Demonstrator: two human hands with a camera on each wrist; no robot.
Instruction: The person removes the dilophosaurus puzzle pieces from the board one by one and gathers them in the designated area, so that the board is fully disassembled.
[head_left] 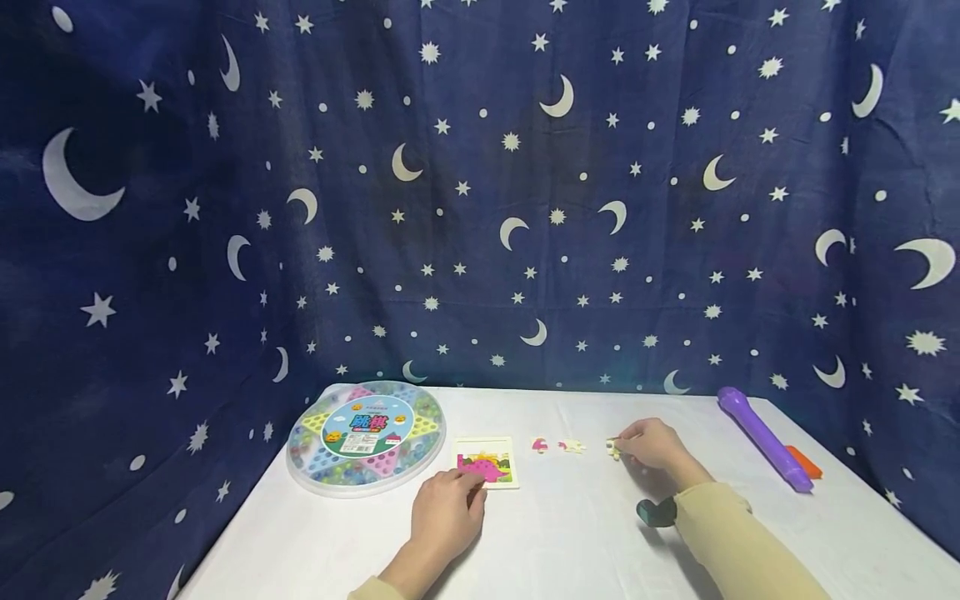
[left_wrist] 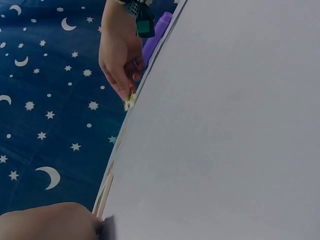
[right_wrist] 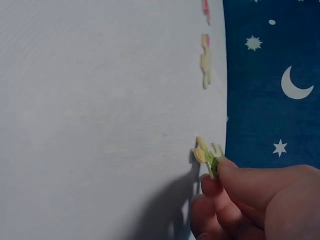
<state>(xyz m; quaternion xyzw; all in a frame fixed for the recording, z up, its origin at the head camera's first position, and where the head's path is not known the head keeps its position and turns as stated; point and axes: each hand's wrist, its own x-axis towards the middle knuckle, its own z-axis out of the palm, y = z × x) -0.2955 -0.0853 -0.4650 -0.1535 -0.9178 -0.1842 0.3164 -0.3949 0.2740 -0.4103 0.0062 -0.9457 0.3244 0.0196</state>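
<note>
A small jigsaw puzzle (head_left: 497, 473) with a pink dinosaur picture and a cream frame lies on the white table. My left hand (head_left: 447, 510) rests at its lower left corner, fingertips on the picture and partly hiding it. Away to the right, my right hand (head_left: 654, 443) pinches a yellow and green puzzle piece (right_wrist: 210, 159) between thumb and fingers, close over the tabletop. Between the hands lie two loose pieces, a pink one (head_left: 539, 445) and a pale yellow one with some pink (head_left: 572, 447). In the left wrist view the left hand (left_wrist: 52, 222) shows only in part.
A round, clear-lidded Chinese checkers set (head_left: 366, 438) with colourful marbles stands at the left. At the right lie a purple stick-shaped object (head_left: 765, 440) and a flat orange thing (head_left: 805, 462). A dark blue curtain (head_left: 480, 208) with moons and stars surrounds the table's back and sides.
</note>
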